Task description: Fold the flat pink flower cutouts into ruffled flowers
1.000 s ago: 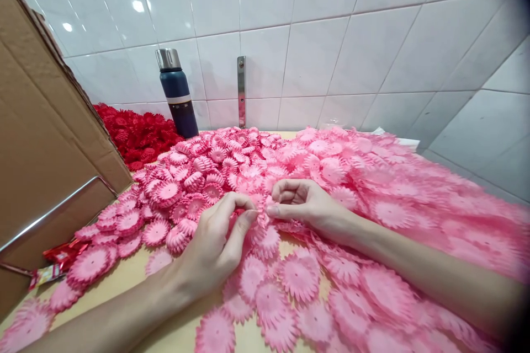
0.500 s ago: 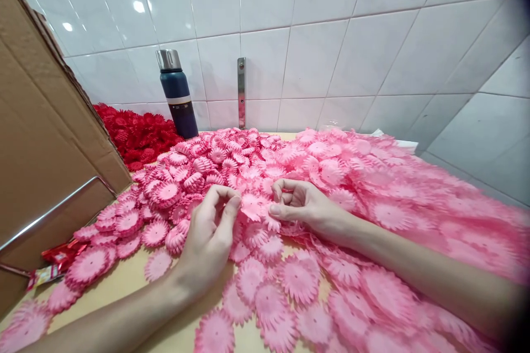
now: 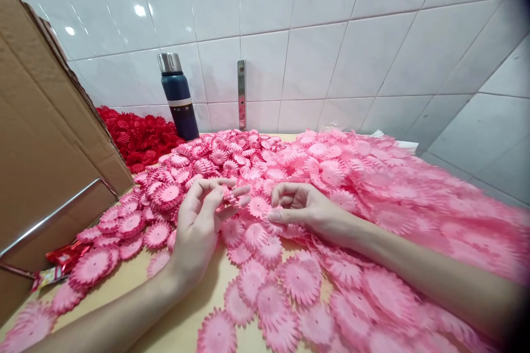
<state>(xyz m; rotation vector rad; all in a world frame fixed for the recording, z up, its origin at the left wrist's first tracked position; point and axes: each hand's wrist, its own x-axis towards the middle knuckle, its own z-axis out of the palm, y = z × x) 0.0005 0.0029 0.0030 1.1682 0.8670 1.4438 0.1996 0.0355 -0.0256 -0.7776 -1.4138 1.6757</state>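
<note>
1. While the left hand point(image 3: 199, 220) is lifted a little above the bench point(image 3: 182, 325), its fingers are half curled and pinch a small pink flower piece point(image 3: 228, 197) at the fingertips.
2. Just right of it, the right hand point(image 3: 302, 207) rests loosely curled on the pink pile point(image 3: 372, 187), thumb pressed on a flat flower; whether it grips one I cannot tell.
3. Left of the left hand, a cardboard box point(image 3: 45, 138) stands with its flap raised; its contents are hidden.
4. Beyond the left hand, a dark blue flask point(image 3: 178, 96) with a metal cap stands against the tiled wall point(image 3: 314, 49), beside a heap of red flowers point(image 3: 138, 135).
5. Bare wooden bench shows only below the left wrist; the wall closes the far edge.
6. Pink flowers are thin, round and frilled at the rim, some flat, some stacked thick.
</note>
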